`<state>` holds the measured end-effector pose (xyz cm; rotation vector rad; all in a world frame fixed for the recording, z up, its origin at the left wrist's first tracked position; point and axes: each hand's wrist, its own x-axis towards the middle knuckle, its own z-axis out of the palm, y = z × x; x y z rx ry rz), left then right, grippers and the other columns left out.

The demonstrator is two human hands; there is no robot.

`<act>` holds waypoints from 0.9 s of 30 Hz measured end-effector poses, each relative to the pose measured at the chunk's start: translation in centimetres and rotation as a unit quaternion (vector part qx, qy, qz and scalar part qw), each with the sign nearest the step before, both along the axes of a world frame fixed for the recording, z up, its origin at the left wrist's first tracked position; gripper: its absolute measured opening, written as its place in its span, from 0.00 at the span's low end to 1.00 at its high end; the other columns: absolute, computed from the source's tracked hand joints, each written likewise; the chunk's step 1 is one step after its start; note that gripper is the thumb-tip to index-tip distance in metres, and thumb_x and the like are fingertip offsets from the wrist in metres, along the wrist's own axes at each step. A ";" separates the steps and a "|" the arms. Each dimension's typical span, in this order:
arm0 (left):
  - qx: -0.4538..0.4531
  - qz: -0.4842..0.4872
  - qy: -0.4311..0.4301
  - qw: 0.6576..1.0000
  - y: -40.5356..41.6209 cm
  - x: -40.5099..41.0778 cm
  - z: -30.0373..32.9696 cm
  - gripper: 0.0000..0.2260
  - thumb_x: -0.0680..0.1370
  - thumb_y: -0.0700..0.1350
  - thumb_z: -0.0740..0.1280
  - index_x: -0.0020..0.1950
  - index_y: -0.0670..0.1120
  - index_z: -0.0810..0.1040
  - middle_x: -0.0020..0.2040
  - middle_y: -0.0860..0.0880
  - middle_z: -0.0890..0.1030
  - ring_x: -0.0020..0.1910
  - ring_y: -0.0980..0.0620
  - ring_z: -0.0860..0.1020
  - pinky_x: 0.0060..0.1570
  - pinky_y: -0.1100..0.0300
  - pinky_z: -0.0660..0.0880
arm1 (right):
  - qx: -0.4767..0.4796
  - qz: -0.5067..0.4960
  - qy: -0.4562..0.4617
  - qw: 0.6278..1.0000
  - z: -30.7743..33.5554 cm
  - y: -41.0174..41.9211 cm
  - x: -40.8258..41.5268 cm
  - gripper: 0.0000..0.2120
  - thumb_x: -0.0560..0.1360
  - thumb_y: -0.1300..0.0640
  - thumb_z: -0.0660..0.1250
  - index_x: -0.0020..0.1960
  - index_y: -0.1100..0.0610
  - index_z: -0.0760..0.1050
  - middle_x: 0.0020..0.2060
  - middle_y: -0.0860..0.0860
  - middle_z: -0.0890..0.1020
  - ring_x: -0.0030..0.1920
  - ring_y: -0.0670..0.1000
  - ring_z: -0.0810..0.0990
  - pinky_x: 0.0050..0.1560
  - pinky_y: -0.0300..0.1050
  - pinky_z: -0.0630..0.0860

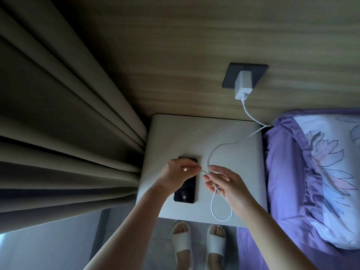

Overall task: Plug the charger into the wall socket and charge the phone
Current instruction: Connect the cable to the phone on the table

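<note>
**Two hands working the cable above the bedside table**

Two hands meet over a pale bedside table (175,137). White charger (242,85) sits plugged into the dark wall socket (229,78) on the wood-grain wall panel (175,55), far right. Its white cable (222,215) drops to the table's far right corner, crosses the top and forms a loop hanging over the near edge. Left hand (178,172), fingers closed in a pinch, grips the cable's free end just above the phone (185,193); whether the connector touches the phone cannot be told. Right hand (226,184), fingers loosely curled, holds the cable where the loop crosses. The phone lies face up, screen dark, on the table's left near part, its far half hidden by the left hand. Heavy curtains (58,123) hang at left, touching the table's side. A purple bed (282,172) with a flower-print pillow (331,162) adjoins the right. White slippers (182,244) show on the floor below.
</note>
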<state>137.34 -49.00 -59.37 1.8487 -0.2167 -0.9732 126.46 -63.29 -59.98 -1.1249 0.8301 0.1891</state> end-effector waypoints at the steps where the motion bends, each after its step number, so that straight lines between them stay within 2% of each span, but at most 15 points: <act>1: 0.007 -0.014 -0.039 0.999 -0.1 0.2 0.1 0.05 0.71 0.43 0.73 0.39 0.53 0.84 0.35 0.60 0.81 0.40 0.60 0.79 0.48 0.63 0.75 | -0.039 0.041 -0.009 0.998 0.2 -0.1 -0.1 0.05 0.75 0.61 0.67 0.50 0.54 0.77 0.37 0.52 0.87 0.35 0.49 0.84 0.35 0.37 0.79; 3: 0.031 -0.068 -0.175 0.982 -0.4 0.6 0.4 0.02 0.71 0.45 0.72 0.41 0.51 0.84 0.36 0.59 0.78 0.40 0.61 0.75 0.44 0.63 0.70 | -0.138 0.145 -0.030 0.979 0.6 -0.1 0.0 0.07 0.75 0.61 0.67 0.47 0.49 0.77 0.36 0.50 0.85 0.32 0.46 0.82 0.33 0.36 0.76; 5: 0.055 -0.110 -0.290 0.949 -1.1 1.0 0.8 0.03 0.71 0.49 0.72 0.42 0.53 0.84 0.41 0.57 0.78 0.47 0.54 0.74 0.50 0.57 0.67 | -0.211 0.191 -0.052 0.957 0.9 -0.3 0.0 0.11 0.76 0.60 0.66 0.44 0.44 0.77 0.31 0.49 0.81 0.28 0.45 0.77 0.31 0.35 0.72; 6: 0.067 -0.116 -0.325 0.936 -1.6 1.3 1.2 0.04 0.70 0.51 0.72 0.44 0.54 0.83 0.44 0.55 0.79 0.51 0.52 0.73 0.54 0.54 0.66 | -0.224 0.173 -0.066 0.957 1.0 -0.5 0.0 0.12 0.76 0.61 0.66 0.42 0.44 0.78 0.28 0.48 0.79 0.26 0.45 0.74 0.29 0.35 0.70; 8: 0.118 -0.110 -0.397 0.904 -2.5 1.5 1.6 0.13 0.69 0.55 0.73 0.51 0.54 0.82 0.53 0.50 0.78 0.59 0.47 0.71 0.62 0.48 0.65 | -0.184 0.061 -0.088 0.977 1.2 -0.9 -0.2 0.11 0.76 0.62 0.65 0.43 0.48 0.80 0.26 0.48 0.79 0.24 0.44 0.70 0.25 0.33 0.66; 10: 0.149 -0.018 -0.471 0.869 -3.2 1.4 1.7 0.19 0.68 0.54 0.74 0.55 0.47 0.79 0.56 0.43 0.78 0.58 0.42 0.73 0.59 0.47 0.69 | -0.122 -0.078 -0.080 0.986 1.1 -1.1 -0.2 0.09 0.76 0.64 0.64 0.47 0.51 0.79 0.29 0.49 0.80 0.23 0.43 0.69 0.22 0.32 0.63; 11: 0.143 0.049 -0.488 0.860 -3.4 1.2 1.7 0.17 0.69 0.53 0.73 0.52 0.45 0.79 0.53 0.43 0.79 0.53 0.41 0.75 0.54 0.50 0.72 | -0.110 -0.123 -0.067 0.984 1.1 -1.1 -0.2 0.09 0.76 0.65 0.64 0.47 0.52 0.78 0.30 0.49 0.80 0.22 0.43 0.68 0.21 0.32 0.63; 12: 0.143 0.102 -0.468 0.866 -3.4 0.8 1.7 0.13 0.71 0.52 0.72 0.49 0.46 0.79 0.49 0.44 0.80 0.48 0.42 0.78 0.47 0.54 0.72 | -0.109 -0.144 -0.053 0.982 0.9 -1.0 -0.2 0.08 0.76 0.65 0.65 0.46 0.52 0.78 0.30 0.50 0.79 0.22 0.42 0.68 0.21 0.31 0.62; 13: 0.146 0.113 -0.409 0.894 -3.4 0.4 1.8 0.09 0.73 0.53 0.69 0.45 0.48 0.79 0.45 0.47 0.81 0.44 0.44 0.79 0.41 0.57 0.72 | -0.116 -0.148 -0.041 0.981 0.7 -0.9 -0.2 0.07 0.75 0.64 0.66 0.45 0.53 0.78 0.29 0.49 0.77 0.22 0.42 0.67 0.21 0.32 0.62; 15: 0.217 0.006 -0.240 0.946 -3.8 -0.8 1.0 0.12 0.76 0.54 0.62 0.40 0.48 0.78 0.40 0.48 0.82 0.42 0.44 0.80 0.37 0.59 0.71 | -0.139 -0.130 -0.021 0.981 0.5 -0.7 -0.2 0.05 0.73 0.63 0.69 0.43 0.53 0.79 0.25 0.46 0.73 0.23 0.42 0.66 0.21 0.32 0.62; 17: 0.210 -0.060 -0.072 0.973 -4.3 -1.7 0.3 0.12 0.76 0.49 0.61 0.39 0.45 0.81 0.40 0.47 0.84 0.44 0.44 0.81 0.41 0.57 0.75 | -0.156 -0.111 -0.021 0.981 0.5 -0.6 -0.2 0.05 0.74 0.61 0.68 0.41 0.54 0.80 0.23 0.47 0.76 0.23 0.43 0.66 0.21 0.33 0.63; 20: 0.110 0.016 0.111 0.988 -4.9 -2.2 -0.1 0.11 0.77 0.47 0.64 0.49 0.43 0.83 0.49 0.44 0.85 0.51 0.48 0.81 0.54 0.52 0.76 | -0.140 -0.118 -0.025 0.983 0.4 -0.5 -0.2 0.09 0.76 0.60 0.64 0.39 0.57 0.80 0.29 0.52 0.84 0.19 0.45 0.66 0.19 0.35 0.62; 22: 0.019 0.076 0.219 0.973 -5.2 -2.1 -0.1 0.10 0.77 0.46 0.65 0.54 0.42 0.81 0.51 0.44 0.85 0.53 0.49 0.82 0.52 0.56 0.78 | -0.107 -0.084 -0.021 0.991 0.5 -0.2 -0.3 0.12 0.77 0.57 0.63 0.39 0.60 0.80 0.26 0.56 0.81 0.18 0.47 0.66 0.19 0.36 0.60; 24: -0.073 0.122 0.275 0.951 -5.1 -2.1 0.1 0.09 0.77 0.43 0.66 0.53 0.41 0.81 0.47 0.45 0.85 0.49 0.48 0.83 0.47 0.57 0.81 | -0.061 -0.028 -0.013 0.998 0.8 0.1 -0.5 0.15 0.78 0.53 0.63 0.42 0.63 0.80 0.25 0.59 0.80 0.19 0.48 0.71 0.20 0.36 0.64; 27: -0.018 0.107 0.197 0.974 -4.7 -2.1 0.1 0.06 0.74 0.43 0.70 0.46 0.41 0.82 0.38 0.45 0.84 0.40 0.48 0.82 0.43 0.56 0.80 | -0.011 0.025 0.007 1.000 1.5 0.2 -0.8 0.13 0.79 0.53 0.60 0.47 0.59 0.81 0.36 0.54 0.87 0.32 0.53 0.85 0.26 0.40 0.77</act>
